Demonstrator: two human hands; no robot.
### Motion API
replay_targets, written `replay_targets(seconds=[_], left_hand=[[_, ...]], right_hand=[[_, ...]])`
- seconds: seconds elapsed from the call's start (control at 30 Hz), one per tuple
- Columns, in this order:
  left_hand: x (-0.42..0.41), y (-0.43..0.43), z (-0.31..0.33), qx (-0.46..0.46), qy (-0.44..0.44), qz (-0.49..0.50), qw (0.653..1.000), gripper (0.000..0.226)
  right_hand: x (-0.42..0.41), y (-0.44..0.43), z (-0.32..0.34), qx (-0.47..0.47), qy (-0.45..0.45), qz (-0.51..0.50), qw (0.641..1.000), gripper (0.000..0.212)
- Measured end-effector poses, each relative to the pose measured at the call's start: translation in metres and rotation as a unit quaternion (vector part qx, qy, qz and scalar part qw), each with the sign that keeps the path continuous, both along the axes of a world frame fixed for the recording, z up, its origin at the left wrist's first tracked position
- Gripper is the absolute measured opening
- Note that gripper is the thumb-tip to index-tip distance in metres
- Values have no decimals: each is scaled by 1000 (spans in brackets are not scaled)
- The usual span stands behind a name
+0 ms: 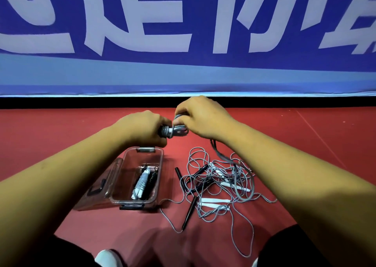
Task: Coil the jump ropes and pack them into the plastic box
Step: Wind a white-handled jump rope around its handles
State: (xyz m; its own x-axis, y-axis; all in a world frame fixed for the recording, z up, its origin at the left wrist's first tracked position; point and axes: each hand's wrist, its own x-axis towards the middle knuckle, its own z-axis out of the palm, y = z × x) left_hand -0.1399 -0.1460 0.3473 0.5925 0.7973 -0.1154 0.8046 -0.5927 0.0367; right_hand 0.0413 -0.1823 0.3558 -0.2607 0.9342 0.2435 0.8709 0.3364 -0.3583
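A grey jump rope (179,130) is held at 12 o'clock: its handle end is gripped in the curled left hand (146,128), and its coils are pinched by the right hand (203,118). Two coiled ropes (143,182) (one white, one black) are seen in the open plastic box (161,165) at 7 o'clock of the hands. Tangled ropes (219,182) are spread at 5 o'clock.

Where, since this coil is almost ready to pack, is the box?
In the head view the box sits open on the red floor, left of centre, just below the left hand and left of the loose ropes.
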Motion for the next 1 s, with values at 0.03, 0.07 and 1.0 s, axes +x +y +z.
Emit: replay_targets(seconds=[0.03, 0.07, 1.0], left_hand=[[2, -4, 2, -10, -1, -16, 1000, 23], [5, -7, 3, -8, 2, -27, 1000, 29], [-6, 9, 17, -117, -425, 154, 885, 22]], right_hand=[[4, 1, 1, 5, 17, -7, 1000, 15], [8, 3, 2, 1, 40, -12, 999, 17], [9, 0, -12, -133, 124, 17, 983, 9]])
